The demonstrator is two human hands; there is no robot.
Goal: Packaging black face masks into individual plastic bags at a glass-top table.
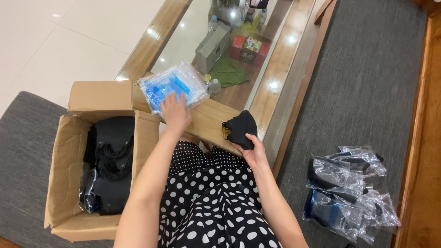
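Cardboard box (64,183): open, on grey couch, holding black masks (110,160). Stack of clear blue-printed bags (172,85): on table (211,121) edge. Left hand (175,110): grip open, fingers flat on stack. Right hand (252,149): grip closed around 1 black mask (240,127), above table edge. Pile of bagged masks (349,193): on couch, far right.

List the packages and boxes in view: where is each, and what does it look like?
Clear plastic packets: table edge, under the left hand, blue inside.
Cardboard box: left, open, brown, black masks inside.
Red box: below the glass top.
Clear bags: carpet, right, dark contents.
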